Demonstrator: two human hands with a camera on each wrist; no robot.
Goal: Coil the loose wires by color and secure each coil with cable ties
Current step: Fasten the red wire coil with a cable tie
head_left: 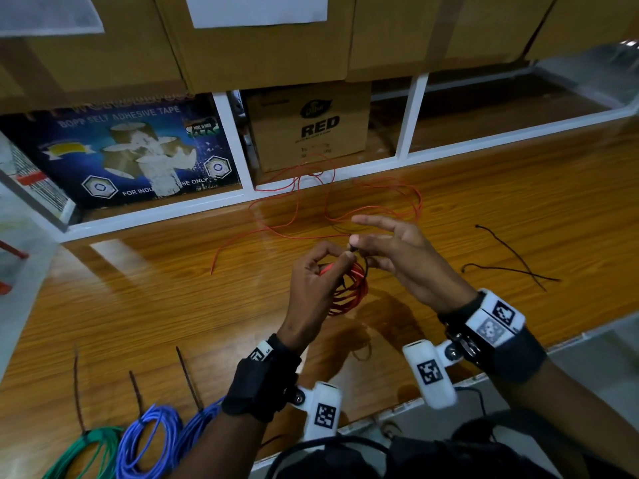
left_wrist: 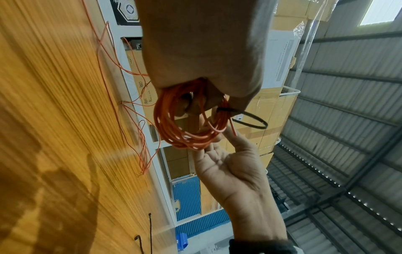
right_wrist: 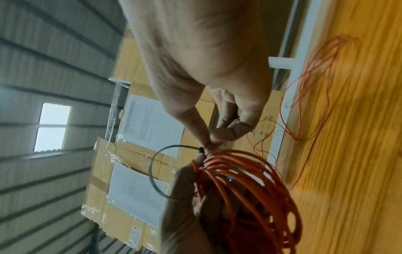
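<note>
My left hand (head_left: 340, 266) grips a coil of red wire (head_left: 351, 293) above the wooden table (head_left: 145, 292). A black cable tie (right_wrist: 153, 169) makes a wide loop around one side of the coil (right_wrist: 250, 189). My right hand (head_left: 356, 245) pinches the tie near its head between thumb and forefinger, its other fingers spread. In the left wrist view the tie loop (left_wrist: 250, 121) sticks out beside the coil (left_wrist: 185, 132). More red wire (head_left: 311, 205) lies loose on the table behind my hands; whether it joins the coil I cannot tell.
Two spare black cable ties (head_left: 511, 267) lie on the table to the right. A green coil (head_left: 86, 451) and two blue coils (head_left: 148, 437) with ties standing up sit at the near left. Cardboard boxes (head_left: 307, 129) fill the white shelf behind the table.
</note>
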